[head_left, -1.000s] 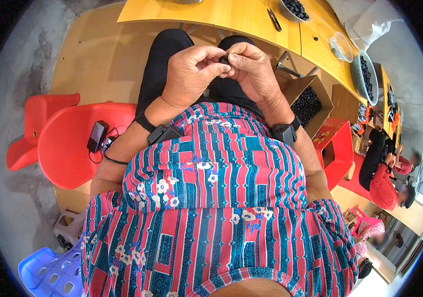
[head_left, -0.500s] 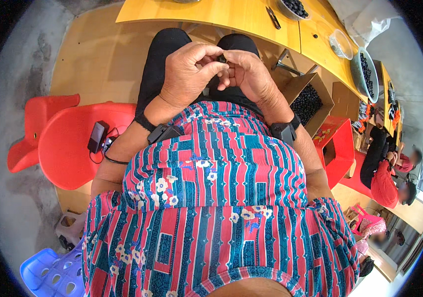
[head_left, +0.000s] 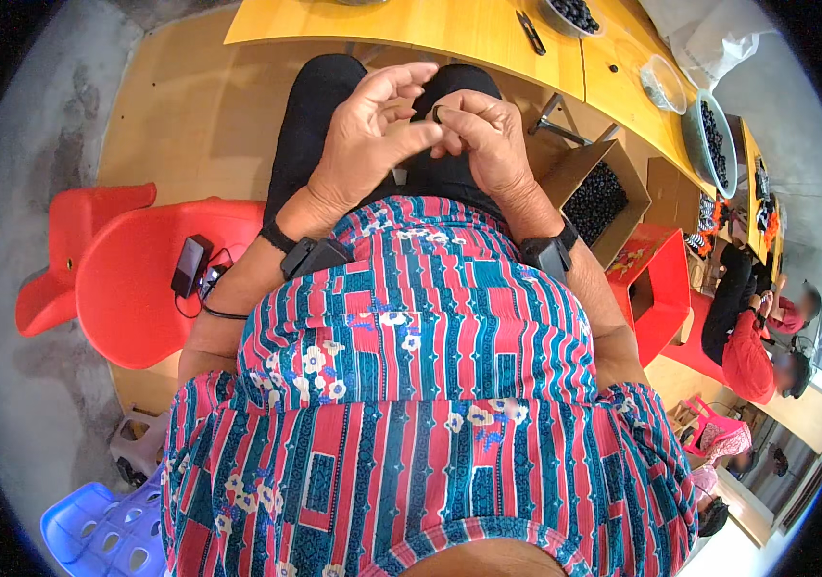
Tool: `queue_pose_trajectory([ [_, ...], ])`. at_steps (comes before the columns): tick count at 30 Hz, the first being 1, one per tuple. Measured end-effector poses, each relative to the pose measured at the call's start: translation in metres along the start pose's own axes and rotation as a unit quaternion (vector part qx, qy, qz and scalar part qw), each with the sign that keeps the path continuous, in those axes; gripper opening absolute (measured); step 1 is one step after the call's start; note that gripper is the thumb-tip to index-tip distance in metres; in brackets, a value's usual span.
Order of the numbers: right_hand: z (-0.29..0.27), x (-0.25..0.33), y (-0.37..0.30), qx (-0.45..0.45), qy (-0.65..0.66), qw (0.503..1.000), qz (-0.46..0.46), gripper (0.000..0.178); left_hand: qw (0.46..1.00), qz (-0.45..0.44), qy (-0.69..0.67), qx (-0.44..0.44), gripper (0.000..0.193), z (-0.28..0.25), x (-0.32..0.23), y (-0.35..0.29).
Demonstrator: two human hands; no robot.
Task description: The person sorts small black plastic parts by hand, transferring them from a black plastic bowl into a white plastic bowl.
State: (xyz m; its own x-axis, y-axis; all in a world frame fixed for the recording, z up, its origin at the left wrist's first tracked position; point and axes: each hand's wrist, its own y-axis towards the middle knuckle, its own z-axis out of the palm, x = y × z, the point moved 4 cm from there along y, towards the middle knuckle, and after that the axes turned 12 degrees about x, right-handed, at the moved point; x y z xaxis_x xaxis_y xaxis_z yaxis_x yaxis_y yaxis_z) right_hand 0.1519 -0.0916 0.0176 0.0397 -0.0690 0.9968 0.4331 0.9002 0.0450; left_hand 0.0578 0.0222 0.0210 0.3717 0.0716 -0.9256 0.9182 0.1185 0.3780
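Observation:
My left hand [head_left: 372, 139] is held over my lap with its fingers apart and nothing visible in it. Its thumb points toward my right hand [head_left: 483, 139]. Between the thumb and fingers of that right hand is a small, dark, ring-like piece [head_left: 438, 113]; its exact kind is too small to make out. The hands are close together, above my black trousers. To the right stands an open cardboard box [head_left: 557, 165] full of small black pieces.
Ahead is a yellow table [head_left: 411, 24] with a black slim tool [head_left: 531, 34], a clear bowl [head_left: 661, 85] and a pale green tub [head_left: 693, 139] of black pieces. A red chair [head_left: 122, 288] with a black device [head_left: 191, 265] is at left. Co-workers [head_left: 752, 356] sit far right.
My left hand has come away from the right, its fingers spreading apart. The right hand has turned slightly and keeps the small dark piece in its fingertips.

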Motion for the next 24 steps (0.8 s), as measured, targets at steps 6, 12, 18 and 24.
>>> queue_pose_trajectory([
  [6,0.013,0.004,0.001,-0.014,-0.15,0.984,-0.096,0.01,0.955,-0.068,-0.289,0.021,0.058,0.02,0.014,0.004],
  [12,0.023,0.005,-0.003,-0.01,-0.287,0.948,-0.138,0.012,0.983,-0.044,-0.18,-0.006,0.05,0.027,0.015,0.002],
  [18,0.027,-0.006,-0.005,-0.01,-0.28,0.949,-0.144,0.013,0.978,-0.059,-0.191,-0.052,0.044,0.027,0.022,-0.002],
  [24,0.028,-0.017,-0.004,-0.011,-0.252,0.961,-0.11,0.011,0.975,-0.079,-0.195,-0.075,0.042,0.025,0.032,-0.005],
])
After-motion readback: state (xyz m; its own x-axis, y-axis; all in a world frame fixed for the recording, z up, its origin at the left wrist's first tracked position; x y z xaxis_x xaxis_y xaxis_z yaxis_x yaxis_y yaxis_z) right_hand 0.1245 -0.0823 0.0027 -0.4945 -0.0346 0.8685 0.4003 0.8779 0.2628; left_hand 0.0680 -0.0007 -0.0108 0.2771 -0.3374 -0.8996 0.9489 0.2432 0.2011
